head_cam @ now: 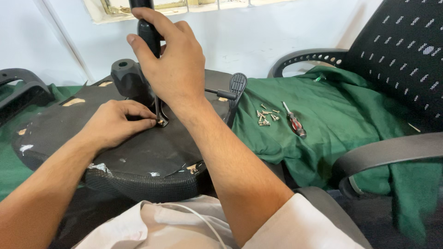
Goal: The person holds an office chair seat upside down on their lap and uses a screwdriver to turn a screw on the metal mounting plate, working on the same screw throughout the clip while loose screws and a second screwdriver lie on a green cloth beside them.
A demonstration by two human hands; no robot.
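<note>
An upturned black chair seat (pixel 147 152) lies in front of me, with its black metal mechanism (pixel 128 77) on top. My right hand (pixel 168 60) grips the black handle of a screwdriver (pixel 148 34) held upright, its shaft pointing down at a screw (pixel 161 122) on the mechanism plate. My left hand (pixel 115 122) rests on the seat, its fingertips pinched at the screwdriver tip and the screw. A black lever paddle (pixel 237 85) sticks out to the right of the mechanism.
A green cloth (pixel 323 106) covers a black mesh office chair (pixel 406 50) on the right; several loose screws (pixel 265 116) and a small red-handled screwdriver (pixel 294 121) lie on it. A black armrest (pixel 20 85) is at the left. A white wall stands behind.
</note>
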